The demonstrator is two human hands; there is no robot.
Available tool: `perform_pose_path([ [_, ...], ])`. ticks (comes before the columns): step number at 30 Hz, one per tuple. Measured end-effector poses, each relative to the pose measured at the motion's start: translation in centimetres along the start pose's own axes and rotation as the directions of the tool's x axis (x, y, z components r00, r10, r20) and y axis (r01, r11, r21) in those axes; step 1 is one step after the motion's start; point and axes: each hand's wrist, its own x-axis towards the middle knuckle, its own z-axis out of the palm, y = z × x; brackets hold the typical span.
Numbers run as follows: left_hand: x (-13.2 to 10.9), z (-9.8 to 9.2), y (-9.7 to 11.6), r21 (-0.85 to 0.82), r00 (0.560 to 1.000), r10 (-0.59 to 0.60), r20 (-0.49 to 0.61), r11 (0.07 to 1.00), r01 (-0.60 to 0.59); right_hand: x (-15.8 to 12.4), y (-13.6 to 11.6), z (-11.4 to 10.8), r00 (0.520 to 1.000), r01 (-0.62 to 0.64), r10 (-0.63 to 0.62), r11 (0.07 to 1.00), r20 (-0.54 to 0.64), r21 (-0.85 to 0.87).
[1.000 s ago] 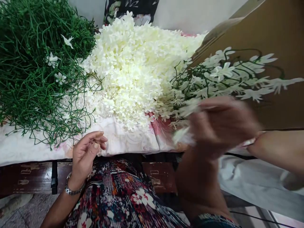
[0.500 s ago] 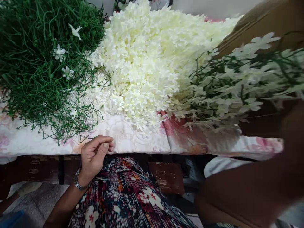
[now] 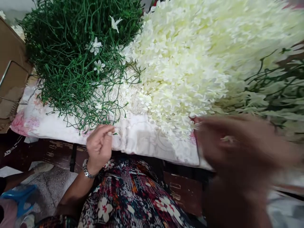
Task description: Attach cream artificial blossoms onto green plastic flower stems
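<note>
My left hand (image 3: 100,143), with a metal watch at the wrist, is at the table's front edge. Its thumb and fingers are pinched together, and a small green tip shows beside the fingertips; what they hold is too small to make out. Just beyond it lies a heap of green plastic stems (image 3: 78,63) with a few white flowers among them. To the right spreads a large pile of cream-white artificial flowers (image 3: 180,63). My right hand (image 3: 237,142) is smeared by motion in front of that pile, its fingers unreadable.
A flowered cloth (image 3: 54,123) covers the table. Finished-looking white flower sprays with green stems (image 3: 273,91) lie at the right. A cardboard box (image 3: 11,76) with a wire frame stands far left. A blue plastic thing (image 3: 22,194) is on the floor below.
The view has swung left, shifting the piles rightward in the picture. My right hand has come in from the far right toward the white flowers. The left hand stays pinched near the table edge.
</note>
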Motion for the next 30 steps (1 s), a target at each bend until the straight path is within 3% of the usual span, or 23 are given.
perform_pose_path([
  [3,0.4,0.1,0.2,0.258,0.965,0.209,0.156,0.935,-0.244,1.9,-2.8,2.7,0.981,0.176,-0.170,0.983,0.095,-0.052],
  [5,0.8,-0.1,0.3,0.409,0.934,0.275,0.229,0.843,-0.349,3.4,-4.3,4.6,0.958,0.232,-0.209,0.967,0.195,-0.102],
  [10,2.0,-0.6,0.4,0.637,0.911,0.183,0.370,0.664,-0.392,5.0,-5.5,7.3,0.926,0.270,-0.206,0.947,0.316,-0.174],
  [12,2.3,-0.8,0.2,0.682,0.914,0.145,0.380,0.624,-0.382,4.9,-5.2,7.4,0.933,0.271,-0.225,0.953,0.280,-0.137],
  [15,2.4,-1.1,-0.2,0.734,0.932,0.116,0.344,0.586,-0.344,4.6,-4.5,6.7,0.960,0.259,-0.247,0.962,0.135,-0.084],
  [21,2.3,-1.2,-0.3,0.743,0.948,0.129,0.291,0.593,-0.309,4.4,-3.7,5.0,0.968,0.235,-0.233,0.972,-0.093,0.013],
  [26,2.1,-1.1,-0.1,0.698,0.950,0.258,0.175,0.648,-0.305,4.2,-3.6,4.3,0.972,0.192,-0.169,0.973,-0.165,0.130],
  [30,2.1,-1.0,0.3,0.631,0.942,0.303,0.145,0.705,-0.323,3.6,-3.7,4.5,0.967,0.208,-0.171,0.960,-0.191,0.190],
])
